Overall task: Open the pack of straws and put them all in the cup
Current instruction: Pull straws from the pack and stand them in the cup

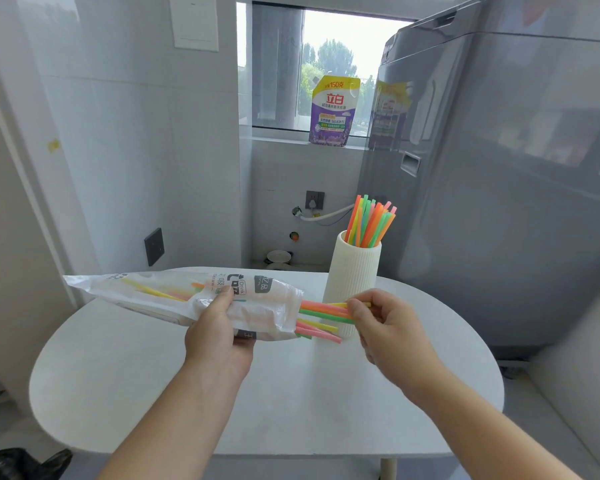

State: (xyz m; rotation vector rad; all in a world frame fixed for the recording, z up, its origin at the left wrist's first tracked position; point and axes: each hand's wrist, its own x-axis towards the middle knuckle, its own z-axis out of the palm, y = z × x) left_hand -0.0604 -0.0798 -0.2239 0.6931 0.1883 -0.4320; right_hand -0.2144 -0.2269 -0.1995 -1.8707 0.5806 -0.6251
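My left hand [219, 336] grips the clear plastic straw pack [174, 296], held level above the white table [153, 393] with its open end to the right. Several coloured straws [321, 315] stick out of that open end. My right hand [385, 327] pinches the tips of a few of them, just in front of the cup. The white ribbed cup [354, 271] stands upright at the table's far side and holds a bunch of coloured straws [369, 221]. More straws show through the pack further left.
A tall grey washing machine [499, 168] stands close behind and right of the cup. A detergent pouch [333, 110] sits on the windowsill. White tiled wall with sockets is to the left. A black bag [18, 462] lies low at the left.
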